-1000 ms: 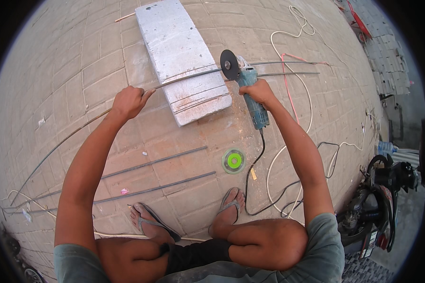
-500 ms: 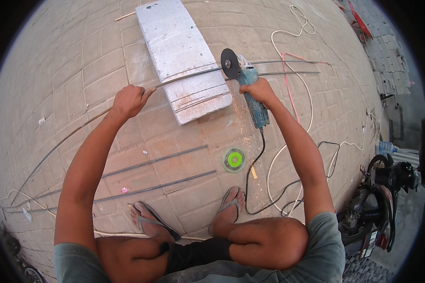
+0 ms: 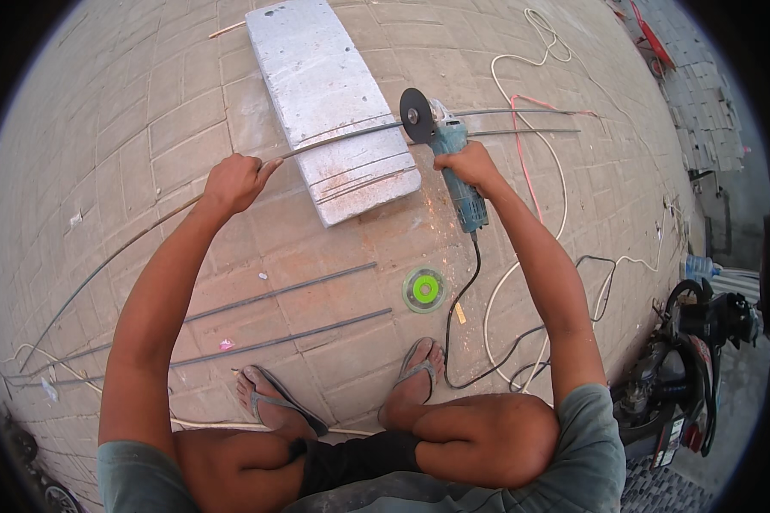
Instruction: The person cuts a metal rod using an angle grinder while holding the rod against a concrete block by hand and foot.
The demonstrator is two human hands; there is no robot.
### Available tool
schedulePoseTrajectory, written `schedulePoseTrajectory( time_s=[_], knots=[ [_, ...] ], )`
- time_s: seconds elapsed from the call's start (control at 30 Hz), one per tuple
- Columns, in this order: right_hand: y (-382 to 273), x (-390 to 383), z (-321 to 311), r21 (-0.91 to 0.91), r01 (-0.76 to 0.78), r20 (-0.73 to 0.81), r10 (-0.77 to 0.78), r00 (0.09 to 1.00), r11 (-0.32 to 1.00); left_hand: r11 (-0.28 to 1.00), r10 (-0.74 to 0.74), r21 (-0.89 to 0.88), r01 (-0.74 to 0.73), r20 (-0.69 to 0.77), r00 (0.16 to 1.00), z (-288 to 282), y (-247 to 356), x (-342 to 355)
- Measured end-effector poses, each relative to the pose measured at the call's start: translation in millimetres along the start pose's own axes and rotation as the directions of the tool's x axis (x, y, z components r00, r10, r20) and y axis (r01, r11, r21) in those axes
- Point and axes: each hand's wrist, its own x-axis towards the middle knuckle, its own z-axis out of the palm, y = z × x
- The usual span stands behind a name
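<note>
My left hand [image 3: 238,181] is wrapped round a long thin steel rod [image 3: 342,137], which crosses a grey-white concrete block [image 3: 321,77] and runs on to the right. In my right hand [image 3: 472,166] is a teal angle grinder [image 3: 464,192], gripped by its body. Its dark cutting disc [image 3: 417,115] stands upright at the rod, just past the block's right edge. Whether the disc touches the rod I cannot tell. Narrow grooves and reddish dust mark the block's near end. A few sparks or bright specks show on the paving below the grinder.
A green-centred disc [image 3: 424,290] lies before my right foot. Two more rods [image 3: 316,337] lie near my feet. The grinder's black cord [image 3: 453,342] and a cream cable [image 3: 563,188] loop across the paving on the right. A motorcycle [image 3: 684,368] stands at the far right.
Both hands, the rod and the grinder hold the same places. Only the specks on the paving below the grinder look slightly different.
</note>
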Motion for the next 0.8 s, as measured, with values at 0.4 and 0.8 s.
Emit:
schedulePoseTrajectory(
  time_s=[0.4,0.8],
  knots=[
    [3.9,0.1,0.6,0.014,-0.001,0.007,0.001,1.000,1.000,1.000,0.003,-0.006,-0.003,-0.006,1.000,0.5,-1.2,0.4],
    [0.8,-4.6,-1.7,-0.009,-0.024,0.019,0.025,1.000,1.000,1.000,-0.001,-0.005,0.001,0.003,1.000,0.1,-0.9,0.2]
  ],
)
